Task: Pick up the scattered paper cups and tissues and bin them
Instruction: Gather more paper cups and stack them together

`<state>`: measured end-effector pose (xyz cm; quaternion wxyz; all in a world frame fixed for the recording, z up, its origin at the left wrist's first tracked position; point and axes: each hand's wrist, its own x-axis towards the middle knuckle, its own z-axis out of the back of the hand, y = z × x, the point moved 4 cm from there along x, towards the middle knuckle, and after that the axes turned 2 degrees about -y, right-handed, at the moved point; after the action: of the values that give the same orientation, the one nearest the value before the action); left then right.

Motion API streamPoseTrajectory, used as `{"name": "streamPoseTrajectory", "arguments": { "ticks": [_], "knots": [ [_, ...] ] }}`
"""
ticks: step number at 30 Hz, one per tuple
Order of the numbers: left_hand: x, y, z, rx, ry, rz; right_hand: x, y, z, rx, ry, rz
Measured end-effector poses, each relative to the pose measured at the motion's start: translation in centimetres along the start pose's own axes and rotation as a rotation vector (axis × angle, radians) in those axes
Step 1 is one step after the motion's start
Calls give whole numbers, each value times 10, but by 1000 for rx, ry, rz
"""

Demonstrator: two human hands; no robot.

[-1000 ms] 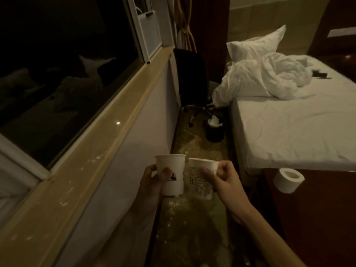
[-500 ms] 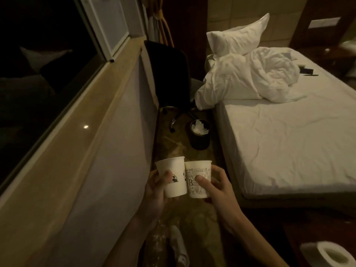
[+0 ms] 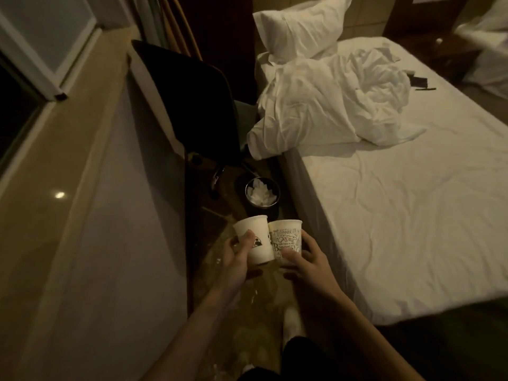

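Observation:
My left hand (image 3: 237, 257) grips a white paper cup with a small dark logo (image 3: 254, 240). Right beside it, my right hand (image 3: 303, 258) holds a paper cup printed with black lettering (image 3: 286, 237). Both cups are upright and their sides touch. Just beyond them on the floor stands a small dark round bin (image 3: 262, 198) holding crumpled white tissues (image 3: 259, 195). The cups hover a short way in front of the bin, at its near side.
A black office chair (image 3: 192, 105) stands behind the bin in the narrow aisle. The bed (image 3: 412, 215) with rumpled white bedding (image 3: 330, 105) borders the right side. A wall and stone window sill (image 3: 68, 174) run along the left.
I have walked forward down the aisle with both cups. The bin and chair are now nearer, and the tissue roll at lower right has left the view.

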<state>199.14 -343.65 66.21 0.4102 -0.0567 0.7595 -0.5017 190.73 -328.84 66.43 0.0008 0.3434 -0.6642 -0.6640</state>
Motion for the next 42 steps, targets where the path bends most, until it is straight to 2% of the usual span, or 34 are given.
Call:
{"name": "streamPoseTrajectory", "arguments": {
  "ticks": [4,9,17,25,29,32,37,39,42],
  "knots": [
    [89,-25,-24,71,-41,36,97,10,0,-25,-25,-27],
    [188,-43,-42,42,-63,129,202,22,1,-107,-16,-85],
    [339,-37,-38,13,-47,310,346,9,5,-280,-160,-273],
    [551,44,-3,81,-158,380,539,-108,-18,-381,-229,-412],
    [660,98,19,255,-184,317,634,-186,-25,-468,-275,-419],
    [724,135,27,428,-106,267,686,-226,-22,-510,-339,-395],
    [784,180,25,574,-50,251,733,-267,-10,-639,-372,-361],
    [795,189,24,629,-23,233,743,-274,-10,-649,-356,-366],
    [797,203,23,672,75,300,745,-279,-16,-668,-279,-386]
  ]
}}
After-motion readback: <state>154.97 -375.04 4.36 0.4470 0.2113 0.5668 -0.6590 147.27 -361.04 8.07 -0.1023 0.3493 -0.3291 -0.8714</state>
